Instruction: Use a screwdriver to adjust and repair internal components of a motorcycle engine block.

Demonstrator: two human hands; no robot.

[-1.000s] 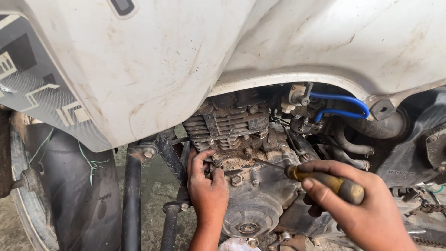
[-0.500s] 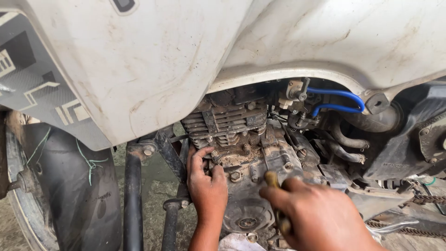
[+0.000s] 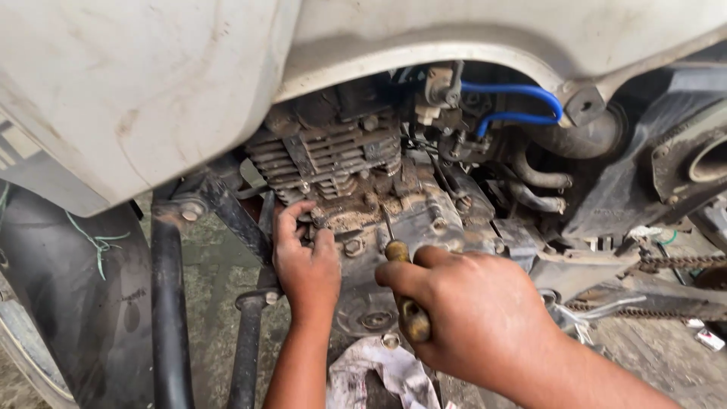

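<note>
right hand (image 3: 477, 318) clamped on screwdriver (image 3: 405, 291), tip up at engine (image 3: 394, 204) | left hand (image 3: 307, 261) fingers pinching a bolt, just left of it

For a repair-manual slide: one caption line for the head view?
Left hand grips the engine while right hand holds a screwdriver against it.
</note>
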